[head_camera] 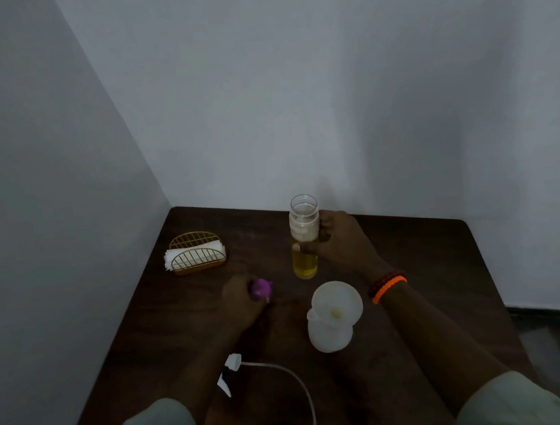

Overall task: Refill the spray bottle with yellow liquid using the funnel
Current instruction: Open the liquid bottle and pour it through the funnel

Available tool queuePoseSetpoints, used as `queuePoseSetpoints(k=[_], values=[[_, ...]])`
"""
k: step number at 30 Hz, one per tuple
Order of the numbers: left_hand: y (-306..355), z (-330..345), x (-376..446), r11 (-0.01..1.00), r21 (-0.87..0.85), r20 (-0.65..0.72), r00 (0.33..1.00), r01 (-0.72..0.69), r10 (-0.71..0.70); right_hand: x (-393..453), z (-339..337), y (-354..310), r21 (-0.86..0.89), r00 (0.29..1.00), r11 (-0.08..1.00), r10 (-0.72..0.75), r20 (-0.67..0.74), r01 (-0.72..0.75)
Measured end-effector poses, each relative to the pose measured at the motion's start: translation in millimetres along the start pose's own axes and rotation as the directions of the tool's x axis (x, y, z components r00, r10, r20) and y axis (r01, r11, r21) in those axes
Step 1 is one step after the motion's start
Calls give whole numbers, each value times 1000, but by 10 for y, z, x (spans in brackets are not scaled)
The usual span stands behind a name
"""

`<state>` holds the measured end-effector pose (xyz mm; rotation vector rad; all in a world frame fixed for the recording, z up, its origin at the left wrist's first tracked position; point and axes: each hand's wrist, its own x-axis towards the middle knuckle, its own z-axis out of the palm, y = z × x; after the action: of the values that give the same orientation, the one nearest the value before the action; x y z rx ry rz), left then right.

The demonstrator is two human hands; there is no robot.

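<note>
**A:** Head view, dim light. What have you got in the right hand?

**B:** My right hand (339, 239) is wrapped round the middle of the clear bottle (304, 237), fingers closed on it. It stands upright on the dark table (427, 267), near the far edge, its mouth open and uncapped. Yellow liquid (305, 264) fills the lower part; above that the wall looks pale and cloudy, and I can't tell whether that is a label or glare.

**A:** And the left?

**B:** My left hand (242, 299) is closed on a small purple cap (260, 289), just left of the bottle and low over the table. My fingers hide most of it, so its shape is hard to make out.

**A:** The spray bottle?

**B:** The white spray bottle (330, 334) stands nearer me, between my forearms, with the white funnel (336, 303) seated in its neck. The funnel's bowl covers the neck, and I can't see through the wall to any level inside. There is a faint yellowish tint at the bottom of the bowl.

**A:** Anything else?

**B:** The spray head (231, 372) lies on the table by my left forearm, its tube (291, 379) curving away toward the bottom edge, where it is cut off. A gold wire napkin holder (196, 257) sits far left. An orange bracelet (388, 287) is on my right wrist.
</note>
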<state>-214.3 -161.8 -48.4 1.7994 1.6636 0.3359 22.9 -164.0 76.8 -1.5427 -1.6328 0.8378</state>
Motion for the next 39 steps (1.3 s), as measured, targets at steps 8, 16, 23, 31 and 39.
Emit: queuePoseSetpoints(k=[8,16,23,31,39], values=[[-114,297,4,982,186,137,991,-15,-11,-53,-53,129,-43,999,999,28,-22,-28],[-21,270,-28,958,288,164,985,-1,-48,-154,-221,153,-13,997,1000,26,-74,-27],[474,101,-288,990,-137,70,997,26,-16,-395,-601,218,-65,985,998,8,-174,-20],[745,68,-705,828,-560,292,943,31,162,-816,-856,399,-136,971,987,57,-233,-91],[845,114,-763,796,-603,335,921,48,198,-1085,-739,493,-166,985,979,98,-142,-122]])
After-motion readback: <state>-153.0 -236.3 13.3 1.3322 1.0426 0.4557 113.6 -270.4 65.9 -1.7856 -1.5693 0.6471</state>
